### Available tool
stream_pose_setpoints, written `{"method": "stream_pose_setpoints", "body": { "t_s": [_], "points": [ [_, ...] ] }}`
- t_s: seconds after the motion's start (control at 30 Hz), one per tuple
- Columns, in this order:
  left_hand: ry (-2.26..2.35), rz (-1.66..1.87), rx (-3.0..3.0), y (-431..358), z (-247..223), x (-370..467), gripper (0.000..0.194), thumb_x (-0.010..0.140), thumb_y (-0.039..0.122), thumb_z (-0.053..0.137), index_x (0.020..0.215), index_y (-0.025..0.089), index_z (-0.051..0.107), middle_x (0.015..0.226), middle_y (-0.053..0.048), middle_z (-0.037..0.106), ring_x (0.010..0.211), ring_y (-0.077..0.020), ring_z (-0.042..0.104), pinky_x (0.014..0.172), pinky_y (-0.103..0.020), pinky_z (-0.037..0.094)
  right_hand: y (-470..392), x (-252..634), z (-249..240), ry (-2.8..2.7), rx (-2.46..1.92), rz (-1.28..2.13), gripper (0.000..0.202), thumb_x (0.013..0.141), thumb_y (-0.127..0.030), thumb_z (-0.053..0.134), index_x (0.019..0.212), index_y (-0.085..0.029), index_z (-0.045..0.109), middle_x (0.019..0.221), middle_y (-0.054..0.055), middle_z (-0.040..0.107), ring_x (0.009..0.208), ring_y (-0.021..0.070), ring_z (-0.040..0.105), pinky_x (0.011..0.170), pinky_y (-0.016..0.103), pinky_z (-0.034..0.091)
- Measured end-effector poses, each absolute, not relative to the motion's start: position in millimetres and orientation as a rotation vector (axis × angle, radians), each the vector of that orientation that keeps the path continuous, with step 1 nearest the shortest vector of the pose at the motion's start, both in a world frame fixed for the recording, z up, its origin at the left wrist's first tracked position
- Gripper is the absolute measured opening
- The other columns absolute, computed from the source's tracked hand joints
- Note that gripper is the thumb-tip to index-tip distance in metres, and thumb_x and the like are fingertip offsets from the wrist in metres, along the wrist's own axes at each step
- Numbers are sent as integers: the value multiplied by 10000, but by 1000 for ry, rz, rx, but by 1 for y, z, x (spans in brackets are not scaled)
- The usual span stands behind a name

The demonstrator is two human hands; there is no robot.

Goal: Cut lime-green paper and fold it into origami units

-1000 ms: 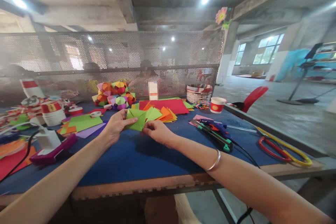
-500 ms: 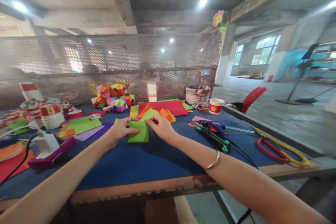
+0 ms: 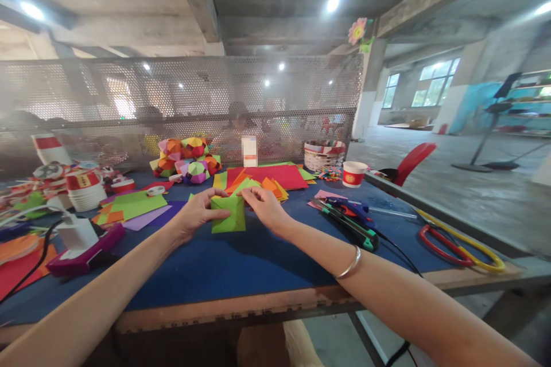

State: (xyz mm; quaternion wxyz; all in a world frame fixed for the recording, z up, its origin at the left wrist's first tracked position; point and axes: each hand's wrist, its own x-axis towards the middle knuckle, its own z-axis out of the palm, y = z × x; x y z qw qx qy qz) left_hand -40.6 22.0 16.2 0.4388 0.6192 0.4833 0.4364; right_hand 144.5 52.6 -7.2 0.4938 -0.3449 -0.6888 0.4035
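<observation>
A small green paper (image 3: 229, 218), folded with visible creases, is held up above the blue tabletop. My left hand (image 3: 197, 215) pinches its left side, thumb in front and fingers behind. At its upper right corner, the fingertips of my right hand (image 3: 266, 208) are closed on the paper's edge. Behind my hands lie loose orange pieces (image 3: 271, 186) on a stack of red sheets (image 3: 286, 176).
Left: green sheets (image 3: 140, 205), stacked cups (image 3: 86, 190) and a purple power strip (image 3: 86, 252). Behind: folded paper balls (image 3: 189, 157) and a basket (image 3: 323, 156). Right: a paper cup (image 3: 353, 174), a green-black cutter (image 3: 348, 225), a glue gun (image 3: 350, 209) and scissors (image 3: 462, 249).
The green paper has shifted very slightly to the right and up. My right fingers have moved a little along its upper right corner. My left hand keeps its grip.
</observation>
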Motion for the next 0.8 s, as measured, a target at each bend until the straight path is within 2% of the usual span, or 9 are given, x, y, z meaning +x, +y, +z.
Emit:
{"method": "stream_pose_setpoints", "body": {
  "t_s": [0.1, 0.17, 0.3, 0.43, 0.5, 0.67, 0.8],
  "points": [
    [1168, 1065, 1555, 23, 15, -39, 554, 513, 274, 856, 981, 188, 572, 619, 58, 674, 542, -125, 600, 539, -225, 415, 48, 143, -9, -1715, -853, 1017, 261, 848, -428, 710, 815, -171, 685, 650, -35, 533, 637, 126, 451, 603, 269, 362],
    [1145, 1026, 1557, 23, 14, -39, 557, 501, 263, 855, 973, 192, 567, 615, 62, 677, 555, -125, 607, 552, -223, 425, 46, 142, -10, -1757, -900, 999, 268, 790, -422, 781, 823, -162, 722, 607, -44, 504, 619, 119, 426, 587, 269, 342],
    [1138, 983, 1549, 24, 12, -38, 599, 498, 290, 864, 997, 198, 546, 667, 43, 716, 595, -140, 636, 588, -238, 459, 46, 141, -14, -1756, -901, 1014, 195, 814, -349, 762, 816, -156, 742, 609, -34, 544, 613, 115, 444, 588, 262, 360],
    [1187, 986, 1607, 24, 11, -40, 596, 523, 333, 859, 1020, 186, 564, 615, 58, 674, 538, -123, 582, 532, -221, 391, 50, 141, -17, -1752, -878, 1031, 212, 823, -375, 744, 832, -164, 739, 618, -25, 582, 598, 122, 481, 584, 258, 384],
    [1211, 996, 1626, 25, 10, -40, 596, 532, 347, 854, 1032, 179, 578, 590, 68, 644, 512, -112, 545, 516, -217, 359, 52, 142, -17, -1726, -863, 1031, 187, 826, -350, 737, 848, -164, 735, 665, -12, 628, 628, 130, 525, 612, 258, 412],
    [1229, 975, 1592, 24, 12, -39, 641, 501, 367, 876, 1050, 166, 612, 642, 48, 654, 560, -120, 556, 561, -228, 385, 56, 144, -16, -1711, -853, 1033, 166, 828, -314, 727, 802, -153, 698, 752, 20, 685, 692, 142, 588, 684, 271, 455],
    [1263, 978, 1603, 22, 14, -37, 531, 544, 475, 863, 938, 166, 688, 623, 45, 613, 545, -107, 504, 532, -223, 329, 59, 145, -18, -1754, -902, 926, 177, 816, -336, 734, 786, -167, 688, 730, 6, 672, 698, 146, 590, 663, 264, 445]
  ]
}}
